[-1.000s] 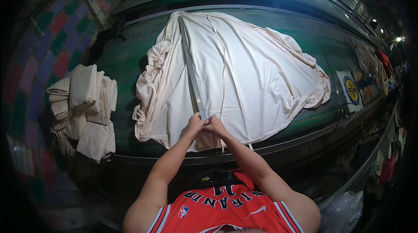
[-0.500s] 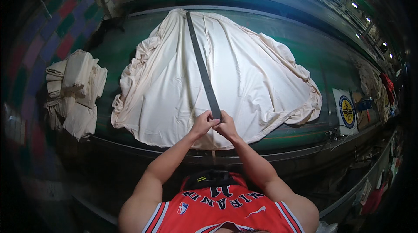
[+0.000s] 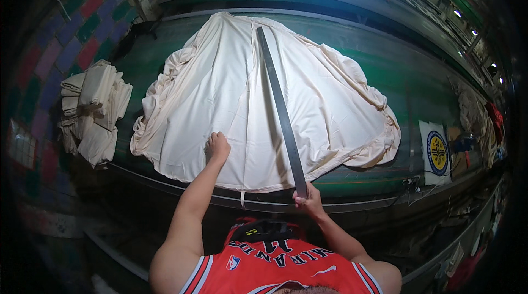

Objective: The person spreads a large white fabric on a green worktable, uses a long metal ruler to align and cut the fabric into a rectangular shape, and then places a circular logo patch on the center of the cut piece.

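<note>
A wide cream cloth [image 3: 203, 112] lies fanned out over a long green table, with bunched folds along both sides. My right hand [image 3: 309, 199] grips the near end of a long, flat, dark grey bar [image 3: 281, 112] at the table's front edge. The bar slants away over the right half of the cloth, casting a shadow on it; its far tip is near the cloth's top. To the left, my left hand [image 3: 219, 145] is against the cloth with its fingers curled in. Whether they pinch any fabric is hidden.
Folded cream cloths [image 3: 96, 99] are stacked at the table's left end. On the right lie a white piece with a round blue and yellow emblem [image 3: 436, 148], a blue object [image 3: 465, 143] and heaped fabric [image 3: 470, 104]. A painted brick wall [image 3: 71, 35] stands at the left.
My left hand has let go of the bar and moved left onto the cloth. With the bar, my right hand has shifted right and closer to me; the bar now lies farther right.
</note>
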The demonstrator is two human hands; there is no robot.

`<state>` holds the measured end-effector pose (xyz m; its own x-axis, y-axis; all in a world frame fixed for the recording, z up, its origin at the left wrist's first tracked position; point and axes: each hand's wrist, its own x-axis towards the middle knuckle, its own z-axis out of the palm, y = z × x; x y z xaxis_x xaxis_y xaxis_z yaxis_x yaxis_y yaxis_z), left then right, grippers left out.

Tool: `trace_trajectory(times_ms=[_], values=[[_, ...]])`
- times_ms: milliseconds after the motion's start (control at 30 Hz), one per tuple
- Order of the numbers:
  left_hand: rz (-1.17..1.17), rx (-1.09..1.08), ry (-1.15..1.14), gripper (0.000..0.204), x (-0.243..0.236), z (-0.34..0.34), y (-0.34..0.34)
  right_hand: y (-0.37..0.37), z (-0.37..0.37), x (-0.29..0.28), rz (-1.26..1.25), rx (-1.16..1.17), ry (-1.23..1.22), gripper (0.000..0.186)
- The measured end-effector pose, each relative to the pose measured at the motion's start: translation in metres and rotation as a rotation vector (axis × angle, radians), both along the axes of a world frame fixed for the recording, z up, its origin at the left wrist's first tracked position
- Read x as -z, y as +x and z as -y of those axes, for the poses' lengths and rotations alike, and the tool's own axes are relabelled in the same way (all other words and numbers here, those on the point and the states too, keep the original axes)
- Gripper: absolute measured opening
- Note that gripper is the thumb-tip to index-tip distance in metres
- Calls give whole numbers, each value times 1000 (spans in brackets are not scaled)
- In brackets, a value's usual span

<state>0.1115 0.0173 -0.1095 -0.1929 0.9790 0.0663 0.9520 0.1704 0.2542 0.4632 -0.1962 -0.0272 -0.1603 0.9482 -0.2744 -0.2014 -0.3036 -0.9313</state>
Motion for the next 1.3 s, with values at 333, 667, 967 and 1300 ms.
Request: trace_trajectory(times_ms=[333,667,967,1300], values=[[1453,65,149,9,-86,-3,46,-22,-55,14,231,64,16,5],[1409,138,-81,19,-136,23,59,-65,-173,18,196,198,170,6],[1429,126,-133,24,-146,32,40,-76,-224,12,75,195,79,2],[1459,200,-229,24,-148,54,36,-77,-176,7,413,204,167,17]])
